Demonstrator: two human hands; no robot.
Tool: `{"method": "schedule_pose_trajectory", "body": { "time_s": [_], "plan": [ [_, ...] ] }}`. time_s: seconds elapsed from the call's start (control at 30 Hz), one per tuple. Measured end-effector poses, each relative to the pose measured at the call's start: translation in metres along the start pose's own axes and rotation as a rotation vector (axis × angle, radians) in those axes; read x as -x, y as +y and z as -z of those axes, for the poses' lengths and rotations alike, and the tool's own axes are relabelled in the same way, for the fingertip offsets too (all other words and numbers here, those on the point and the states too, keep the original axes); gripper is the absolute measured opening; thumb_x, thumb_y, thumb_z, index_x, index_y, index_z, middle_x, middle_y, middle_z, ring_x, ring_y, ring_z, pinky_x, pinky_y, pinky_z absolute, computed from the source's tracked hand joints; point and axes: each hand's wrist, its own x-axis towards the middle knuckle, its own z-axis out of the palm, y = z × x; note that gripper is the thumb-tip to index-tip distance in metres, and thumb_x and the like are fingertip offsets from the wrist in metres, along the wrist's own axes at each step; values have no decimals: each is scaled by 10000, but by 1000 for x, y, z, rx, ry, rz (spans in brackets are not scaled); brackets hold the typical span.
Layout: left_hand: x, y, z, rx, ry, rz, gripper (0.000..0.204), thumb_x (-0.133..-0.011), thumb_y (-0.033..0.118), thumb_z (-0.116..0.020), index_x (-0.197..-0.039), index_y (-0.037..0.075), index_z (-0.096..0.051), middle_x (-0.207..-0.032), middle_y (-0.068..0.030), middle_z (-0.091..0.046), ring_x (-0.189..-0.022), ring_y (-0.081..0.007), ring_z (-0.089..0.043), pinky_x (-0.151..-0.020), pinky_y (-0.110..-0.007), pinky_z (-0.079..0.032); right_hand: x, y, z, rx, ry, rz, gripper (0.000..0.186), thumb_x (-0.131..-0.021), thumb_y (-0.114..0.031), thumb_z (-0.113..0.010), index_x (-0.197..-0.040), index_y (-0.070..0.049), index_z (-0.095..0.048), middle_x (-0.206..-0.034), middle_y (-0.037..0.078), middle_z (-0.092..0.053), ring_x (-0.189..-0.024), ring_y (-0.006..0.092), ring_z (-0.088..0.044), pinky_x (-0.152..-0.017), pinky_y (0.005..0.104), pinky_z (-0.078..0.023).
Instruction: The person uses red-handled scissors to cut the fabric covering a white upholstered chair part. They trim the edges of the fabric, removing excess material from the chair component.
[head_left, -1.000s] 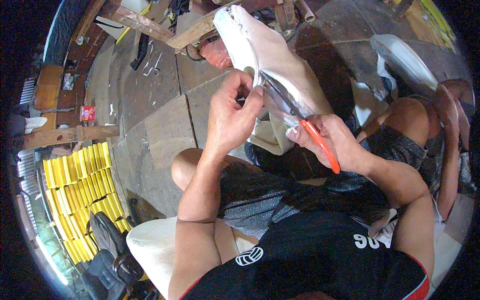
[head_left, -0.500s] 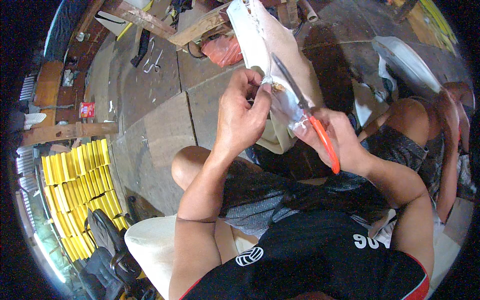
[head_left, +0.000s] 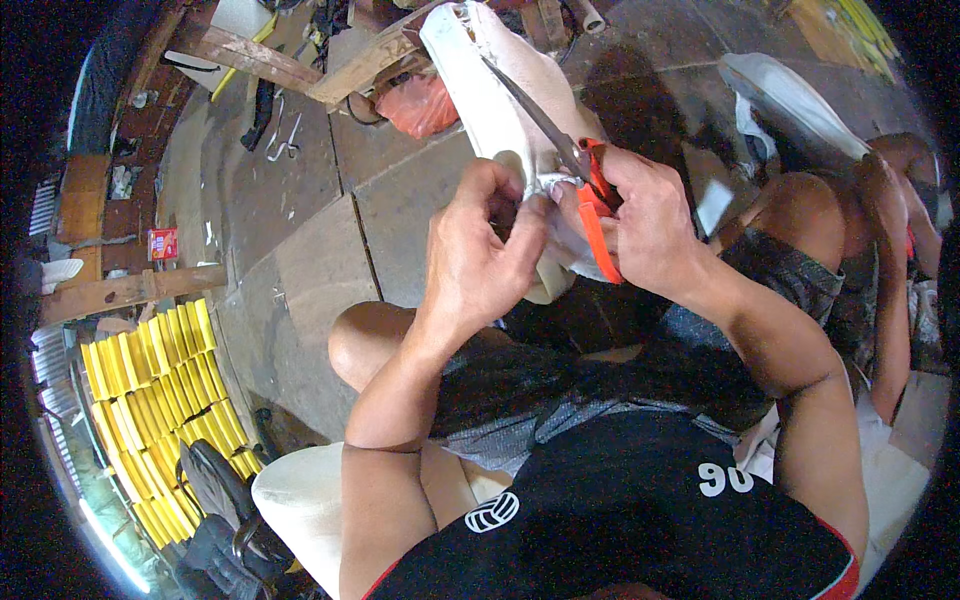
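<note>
In front of me stands a long, cream-white padded piece (head_left: 520,90) covered in smooth material, with a rough opening at its far end. My left hand (head_left: 480,245) pinches the gathered edge of its cover between thumb and fingers. Close beside it on the right, my right hand (head_left: 645,220) holds scissors with orange-red handles (head_left: 597,240). Their dark blades (head_left: 540,118) look closed and point up and to the left, over the white piece. The right fingertips are at the same gathered edge, almost meeting the left thumb. What lies between those fingertips is too small to make out.
At the right, a co-worker's arm (head_left: 890,270) reaches to another white padded piece (head_left: 790,95). A red plastic bag (head_left: 418,105) lies beyond my hands, near wooden beams (head_left: 250,52). Yellow strips (head_left: 165,380) are stacked at the left, and metal hooks (head_left: 285,135) lie on the floor.
My right hand has moved left and up to the gathered edge, and the scissors have turned within it. My left hand keeps its pinch. The whole view has shifted slightly.
</note>
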Motion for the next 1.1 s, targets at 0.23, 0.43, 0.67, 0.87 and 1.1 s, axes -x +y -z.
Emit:
{"method": "schedule_pose_trajectory", "body": {
  "time_s": [0.23,0.43,0.67,0.87,1.1],
  "plan": [
    [-6,0,14,-71,-69,-19,173,-882,157,-615,-890,-8,-562,-659,-102,-576,-637,-129,-574,-586,-334,-474,-8,0,5,60,3,104,433,-709,-71,-715,-1125,16,-632,-901,225,-663,-798,410,-666,-696,440,-542],
    [-9,-14,11,352,-47,109,91,-927,106,-577,-907,18,-566,-748,-14,-597,-693,-77,-543,-610,-257,-450,-25,3,15,66,54,9,203,-871,-167,-720,-942,5,-639,-690,78,-576,-610,108,-530,-566,292,-461],
    [-13,-21,16,477,3,118,66,-958,99,-581,-919,49,-560,-780,22,-566,-682,-45,-498,-612,-222,-423,-5,-32,38,-234,-158,-259,261,-875,-254,-749,-865,-14,-647,-679,-2,-567,-603,89,-534,-530,271,-435],
    [-14,-20,10,478,32,99,64,-954,96,-592,-921,57,-555,-779,28,-559,-680,-51,-496,-609,-221,-414,15,-47,35,-568,-559,-512,432,-958,-431,-610,-868,-11,-654,-611,-9,-531,-523,79,-519,-470,253,-414],
    [-16,-18,7,599,93,116,47,-946,76,-585,-917,61,-552,-784,28,-566,-684,-57,-510,-619,-222,-428,21,-37,28,-503,-589,-515,573,-970,-542,-522,-837,2,-646,-568,-6,-513,-481,90,-517,-457,253,-417]
  ]
}}
